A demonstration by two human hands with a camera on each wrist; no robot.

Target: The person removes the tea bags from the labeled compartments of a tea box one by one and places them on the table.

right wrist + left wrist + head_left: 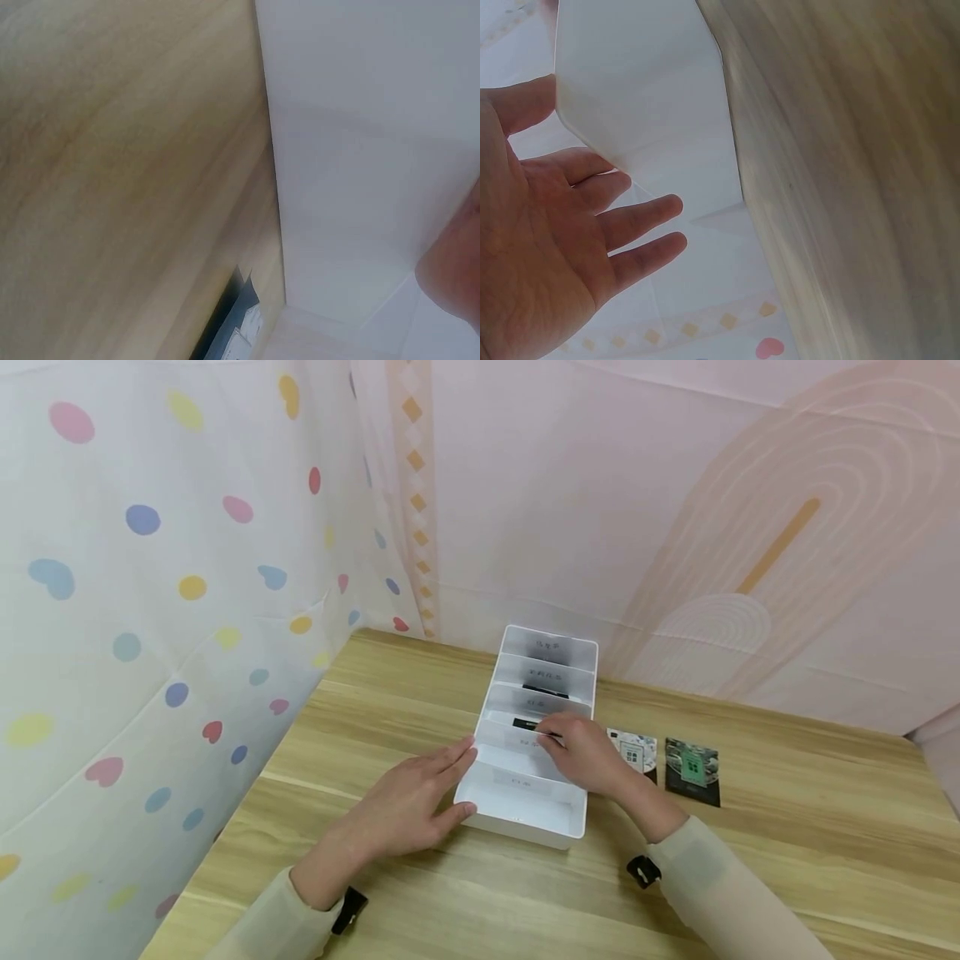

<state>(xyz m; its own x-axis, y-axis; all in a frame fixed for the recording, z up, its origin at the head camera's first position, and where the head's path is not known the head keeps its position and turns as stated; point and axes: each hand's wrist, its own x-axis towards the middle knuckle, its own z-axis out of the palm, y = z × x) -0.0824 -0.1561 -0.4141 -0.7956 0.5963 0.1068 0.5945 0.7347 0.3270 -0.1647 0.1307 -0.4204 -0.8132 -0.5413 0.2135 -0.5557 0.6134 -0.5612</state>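
Note:
A long white divided box (517, 839) stands on the table, with handwritten labels on its dividers. My right hand (588, 756) reaches over its right rim, thumb and fingers pinching the right end of a black packet (524, 723) in a middle compartment. Much of that packet sits hidden behind a divider and my fingers. Another dark packet (545, 691) shows its top edge one compartment farther back. At the box's left side rests my left hand (405, 802), fingers fairly straight, thumb at the near corner. The left wrist view shows its fingertips (619, 180) along the white wall.
Two flat packets lie right of the box: a white patterned one (633, 750), partly behind my right forearm, and a black one with a green label (692, 770). Hanging cloths, one dotted (191, 587) and one pinkish (525, 510), border the wooden table (795, 860).

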